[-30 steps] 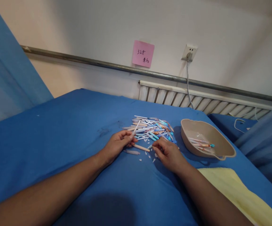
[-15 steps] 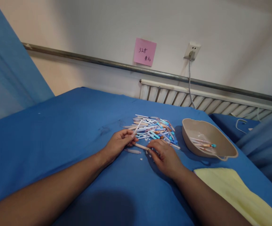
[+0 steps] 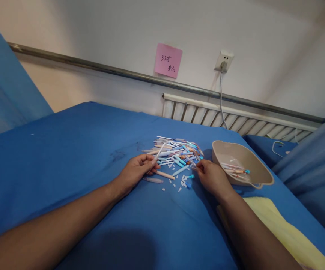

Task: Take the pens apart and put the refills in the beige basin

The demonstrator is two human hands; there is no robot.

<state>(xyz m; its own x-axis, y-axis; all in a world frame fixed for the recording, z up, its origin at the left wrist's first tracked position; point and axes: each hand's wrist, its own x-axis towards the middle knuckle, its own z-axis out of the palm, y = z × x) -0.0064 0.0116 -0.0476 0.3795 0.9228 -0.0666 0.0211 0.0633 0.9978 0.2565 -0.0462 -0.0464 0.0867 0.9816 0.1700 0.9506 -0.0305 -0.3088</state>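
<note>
My left hand (image 3: pixel 138 169) is closed in a pinch on a thin white stick (image 3: pixel 159 151), like a pen refill, which points up and away. A peach pen barrel (image 3: pixel 166 175) reaches out from beneath its fingers; whether they grip it is unclear. At the right edge of a pile of pen parts (image 3: pixel 168 148), my right hand (image 3: pixel 211 176) has its fingers pressed together at a clear, pinkish pen piece (image 3: pixel 190 162). Between the hands lie a light blue barrel (image 3: pixel 180 170), small white tips (image 3: pixel 183 182) and a blue cap piece (image 3: pixel 188 185). A pale barrel (image 3: pixel 154 180) rests below my left hand.
A beige basin (image 3: pixel 259 165) holding several pens (image 3: pixel 235 170) stands at the right. In front of it, a yellow cloth (image 3: pixel 275 221) lies partly under my right forearm. Blue cloth (image 3: pixel 80 150) covers the table, and a radiator (image 3: pixel 196 112) lines the wall behind.
My right hand has left the peach barrel and moved right to the pile's edge, uncovering the small tips and cap pieces. The left hand keeps its pinch on the white stick.
</note>
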